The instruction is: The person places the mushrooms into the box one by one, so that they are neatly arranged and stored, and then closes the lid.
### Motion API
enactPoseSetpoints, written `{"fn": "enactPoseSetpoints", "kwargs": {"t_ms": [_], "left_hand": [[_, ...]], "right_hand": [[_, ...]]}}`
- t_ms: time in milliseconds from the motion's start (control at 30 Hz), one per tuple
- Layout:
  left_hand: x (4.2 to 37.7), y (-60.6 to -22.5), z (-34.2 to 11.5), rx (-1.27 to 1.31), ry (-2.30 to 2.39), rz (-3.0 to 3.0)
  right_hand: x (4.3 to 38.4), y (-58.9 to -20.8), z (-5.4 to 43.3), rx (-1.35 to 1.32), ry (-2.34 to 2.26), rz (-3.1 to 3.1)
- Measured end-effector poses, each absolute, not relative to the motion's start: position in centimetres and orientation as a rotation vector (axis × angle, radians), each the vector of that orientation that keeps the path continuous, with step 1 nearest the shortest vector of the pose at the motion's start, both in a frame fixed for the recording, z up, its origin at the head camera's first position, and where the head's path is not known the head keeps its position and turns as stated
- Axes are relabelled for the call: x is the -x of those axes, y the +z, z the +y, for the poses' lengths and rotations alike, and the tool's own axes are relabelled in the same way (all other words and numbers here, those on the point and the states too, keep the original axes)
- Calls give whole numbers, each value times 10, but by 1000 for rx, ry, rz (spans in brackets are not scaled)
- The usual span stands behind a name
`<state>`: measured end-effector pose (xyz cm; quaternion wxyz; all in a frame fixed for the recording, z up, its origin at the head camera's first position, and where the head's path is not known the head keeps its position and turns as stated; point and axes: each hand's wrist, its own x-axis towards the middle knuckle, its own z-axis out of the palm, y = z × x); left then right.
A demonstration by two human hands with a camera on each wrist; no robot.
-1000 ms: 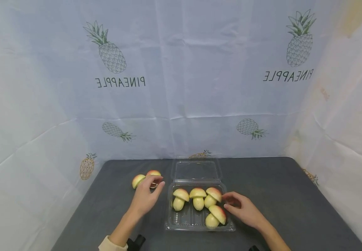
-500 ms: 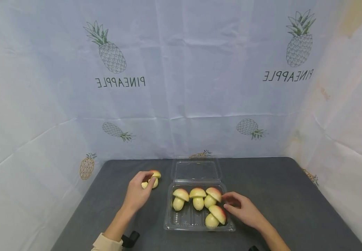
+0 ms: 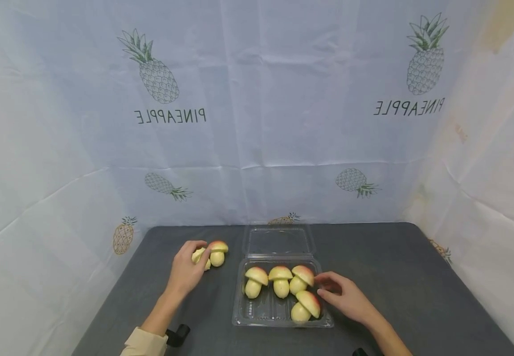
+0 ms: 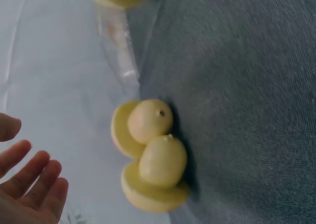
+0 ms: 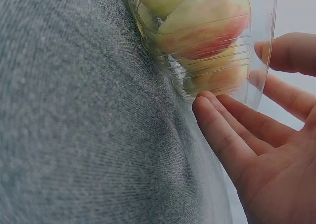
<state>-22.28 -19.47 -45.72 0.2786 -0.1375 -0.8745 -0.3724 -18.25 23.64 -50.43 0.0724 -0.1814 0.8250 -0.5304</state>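
Observation:
My left hand is over two toy-like mushrooms at the back left, yellow with red-tinged caps. One mushroom stands in plain sight; the other mushroom is partly behind the fingers. In the left wrist view, the loosely extended fingers are apart from the nearer mushroom. A clear plastic clamshell box lies open, several mushrooms inside it. At its right wall is my right hand, fingertips touching the plastic from outside, thumb near the rim.
The box's lid is folded back flat behind it on the dark grey table. A pale cloth printed with pineapples hangs behind the table and along both sides.
My left hand has shifted left, from over the right mushroom of the pair to the left one, uncovering the right one. My right hand and the box have hardly moved.

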Motion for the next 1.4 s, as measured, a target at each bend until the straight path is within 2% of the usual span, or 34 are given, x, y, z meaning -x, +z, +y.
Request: {"fn": "enactPoseSetpoints", "kwargs": {"t_ms": [1067, 1400], "left_hand": [[255, -479, -224, 154, -1130, -2480], [256, -489, -232, 104, -1155, -2570]], "right_hand": [[182, -505, 237, 551, -1604, 2469], [182, -505, 237, 545, -1617, 2453]]}}
